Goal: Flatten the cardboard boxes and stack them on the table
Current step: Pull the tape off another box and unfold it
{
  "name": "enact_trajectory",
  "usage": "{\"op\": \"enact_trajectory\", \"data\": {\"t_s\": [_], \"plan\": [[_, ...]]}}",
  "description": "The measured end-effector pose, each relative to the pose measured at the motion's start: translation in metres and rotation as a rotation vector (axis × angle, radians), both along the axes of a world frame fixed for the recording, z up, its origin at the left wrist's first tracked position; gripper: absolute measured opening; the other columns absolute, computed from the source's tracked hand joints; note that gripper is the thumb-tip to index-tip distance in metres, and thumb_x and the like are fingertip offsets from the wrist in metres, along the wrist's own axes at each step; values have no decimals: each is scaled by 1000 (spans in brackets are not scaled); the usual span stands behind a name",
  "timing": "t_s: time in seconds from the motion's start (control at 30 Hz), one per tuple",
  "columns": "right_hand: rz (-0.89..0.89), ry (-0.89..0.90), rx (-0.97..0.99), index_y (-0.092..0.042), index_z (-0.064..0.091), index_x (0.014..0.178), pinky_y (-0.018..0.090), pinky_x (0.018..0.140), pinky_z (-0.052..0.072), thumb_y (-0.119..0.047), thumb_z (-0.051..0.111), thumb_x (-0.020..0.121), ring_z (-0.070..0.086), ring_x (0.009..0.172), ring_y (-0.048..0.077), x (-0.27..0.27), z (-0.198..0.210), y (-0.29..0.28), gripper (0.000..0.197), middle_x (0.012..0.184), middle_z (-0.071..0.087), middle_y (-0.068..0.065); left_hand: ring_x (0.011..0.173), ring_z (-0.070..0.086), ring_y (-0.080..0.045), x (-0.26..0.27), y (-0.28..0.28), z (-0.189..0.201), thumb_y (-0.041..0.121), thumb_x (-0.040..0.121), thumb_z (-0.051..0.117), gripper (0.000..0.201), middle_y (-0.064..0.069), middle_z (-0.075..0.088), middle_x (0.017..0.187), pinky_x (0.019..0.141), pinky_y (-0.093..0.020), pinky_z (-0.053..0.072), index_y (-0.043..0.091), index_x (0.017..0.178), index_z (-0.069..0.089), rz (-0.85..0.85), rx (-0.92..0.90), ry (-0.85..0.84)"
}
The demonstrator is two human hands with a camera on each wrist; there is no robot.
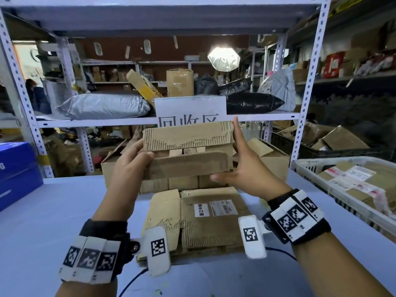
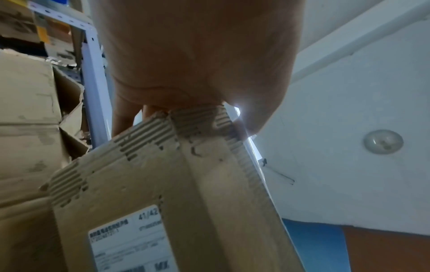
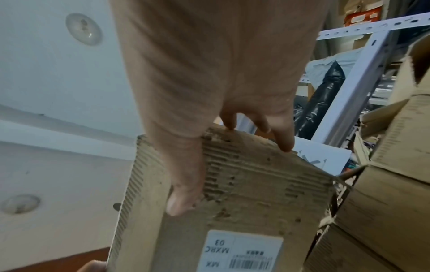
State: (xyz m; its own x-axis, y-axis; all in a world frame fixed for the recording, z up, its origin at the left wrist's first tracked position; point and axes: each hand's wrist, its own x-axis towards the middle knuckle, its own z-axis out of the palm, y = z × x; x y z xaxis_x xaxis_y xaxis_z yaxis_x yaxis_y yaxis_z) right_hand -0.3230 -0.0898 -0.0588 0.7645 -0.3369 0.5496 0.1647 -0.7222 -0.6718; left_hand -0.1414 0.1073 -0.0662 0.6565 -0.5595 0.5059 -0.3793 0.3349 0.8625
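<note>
A small worn cardboard box (image 1: 188,146) with torn, ribbed faces is held in the air above the table (image 1: 53,211). My left hand (image 1: 130,161) grips its left end, thumb on the near face and fingers behind. My right hand (image 1: 237,166) holds the right end, fingers stretched up along it and thumb under the lower edge. The left wrist view shows the box (image 2: 163,184) with a white label under my left hand (image 2: 197,64). In the right wrist view my right hand (image 3: 221,64) lays its thumb on the labelled box (image 3: 256,193), fingertips over the far edge. A stack of flattened cardboard (image 1: 199,219) lies below.
A larger open carton (image 1: 267,159) stands behind the stack at the table's far edge. At the right is a white basket (image 1: 310,166) holding labelled cardboard. Blue boxes (image 1: 17,170) sit at the left. A metal shelf rack (image 1: 306,82) with parcels and a paper sign (image 1: 190,108) rises behind.
</note>
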Motion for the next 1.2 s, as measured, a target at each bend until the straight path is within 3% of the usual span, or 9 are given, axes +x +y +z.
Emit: {"op": "enact_trajectory", "data": {"t_s": [0.1,0.2,0.3,0.5,0.63,0.8,0.9,1.03,1.2], "plan": [[112,-21,78,-55,-15,150,24,119,31,-63,80,66,27,145,-7,-4,-2,4,127,163,20,-23,102,67,-23,-1,-3,-3,17,74,52,62,-8,71,123,73,-32,54,21,136,60,-66,-12,-10],[130,-17,61,-59,-10,149,36,124,19,-81,68,64,13,150,-3,-6,-2,7,117,165,3,-25,115,64,-38,0,-4,-5,8,72,54,67,-17,68,126,91,-49,53,14,139,53,-75,-32,14],[152,1,58,-58,-13,150,24,119,11,-93,54,60,-2,146,-15,-6,-7,8,117,156,-12,-42,122,63,-40,5,-4,-7,3,68,54,78,-19,66,129,108,-58,47,14,145,46,-92,-37,52],[167,63,198,-62,-14,147,32,124,14,-67,55,86,15,133,-30,-1,-15,-3,91,140,3,-60,112,71,-22,15,-13,-20,-11,82,71,76,-4,74,117,84,-30,60,24,143,44,-2,-51,19],[152,107,114,-48,-25,150,0,91,38,-29,73,90,37,119,-32,2,-25,-13,117,127,26,-65,100,73,-8,10,-16,-18,15,88,77,60,11,77,105,72,-19,58,24,138,45,63,-115,41],[42,100,-3,-53,-26,148,35,116,39,-39,87,73,33,145,2,5,-23,-7,136,165,18,-19,84,69,5,3,-11,-11,56,84,66,57,26,72,94,64,-24,55,23,129,54,59,-88,57],[-66,58,-115,-57,-27,145,28,116,31,-43,91,66,19,145,-8,9,-23,-5,143,165,2,-25,88,68,5,2,-13,-12,69,82,57,44,26,69,90,73,-33,53,32,105,56,71,-55,75],[-168,-38,-306,-47,-28,149,21,115,20,-39,91,68,-3,146,-15,14,-26,0,145,161,-18,-31,115,66,-14,-3,-15,-13,53,88,67,46,10,69,118,88,-42,56,25,123,55,116,-53,115],[-264,-194,-476,-37,-15,157,-1,104,23,-31,90,71,-5,150,-5,18,-29,8,135,166,-18,-12,102,64,-21,-10,-16,-12,1,84,74,38,-11,69,116,94,-49,51,23,112,62,234,-105,4]]}}
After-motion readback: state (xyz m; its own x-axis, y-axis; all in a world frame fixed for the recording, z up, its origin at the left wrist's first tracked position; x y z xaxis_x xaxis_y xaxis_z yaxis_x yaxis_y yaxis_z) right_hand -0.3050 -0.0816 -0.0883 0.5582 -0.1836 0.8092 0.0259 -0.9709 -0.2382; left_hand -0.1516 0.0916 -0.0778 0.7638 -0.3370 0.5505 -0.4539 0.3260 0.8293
